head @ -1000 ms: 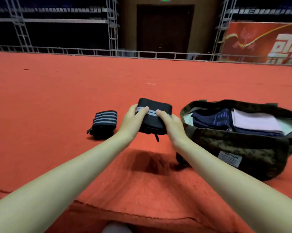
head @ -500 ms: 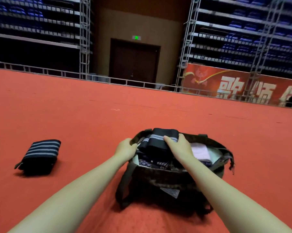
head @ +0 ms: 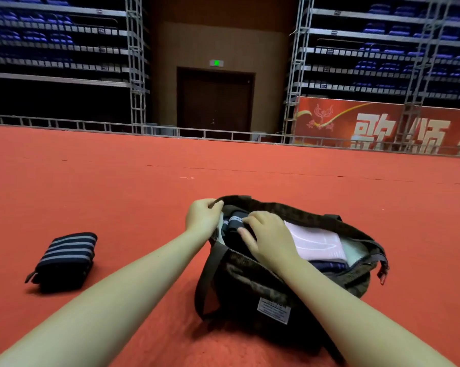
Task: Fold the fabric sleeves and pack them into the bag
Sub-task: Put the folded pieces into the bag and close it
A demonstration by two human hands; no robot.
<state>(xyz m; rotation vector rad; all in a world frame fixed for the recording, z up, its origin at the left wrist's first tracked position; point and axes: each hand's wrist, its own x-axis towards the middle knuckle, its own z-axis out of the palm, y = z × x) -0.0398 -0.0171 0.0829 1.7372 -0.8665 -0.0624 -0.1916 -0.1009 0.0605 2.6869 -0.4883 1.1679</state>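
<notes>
where the dark camouflage bag [head: 252, 284] sits open on the red carpet [head: 144, 197], two hands work at its mouth. left hand [head: 202, 216]: fingers curled over the bag's left rim, thumb and fingers pinching the edge and holding it up and apart. right hand [head: 269, 238]: lies palm down inside the opening, fingers slightly spread and bent, pressing on one folded dark sleeve with pale stripes [head: 235, 221] that rests in the left part of the bag; whether the fingertips grip the sleeve or only push on it cannot be told. both bare forearms reach in from the lower edge of the view.

counted contents visible in the bag: one striped sleeve under the right hand, one pale pink folded piece [head: 316, 241] to its right, and one dark blue item [head: 329, 266] showing below the pink piece near the front wall. further layers are hidden. one white label [head: 274, 309] is sewn on the bag's front face, its print too blurred to read. one strap [head: 206, 282] loops down the bag's left side, and a zip pull [head: 381, 274] hangs at the right end.

one second folded striped sleeve [head: 64, 258] lies on the carpet well apart from the bag, to the left, untouched by either hand.

background: one dark double door [head: 215, 102] with one green sign [head: 216, 63] above it, one red banner [head: 382, 125] with white characters at right, a low metal rail [head: 91, 127] along the carpet's far edge, and tiers of blue seats [head: 38, 35] on both sides.
</notes>
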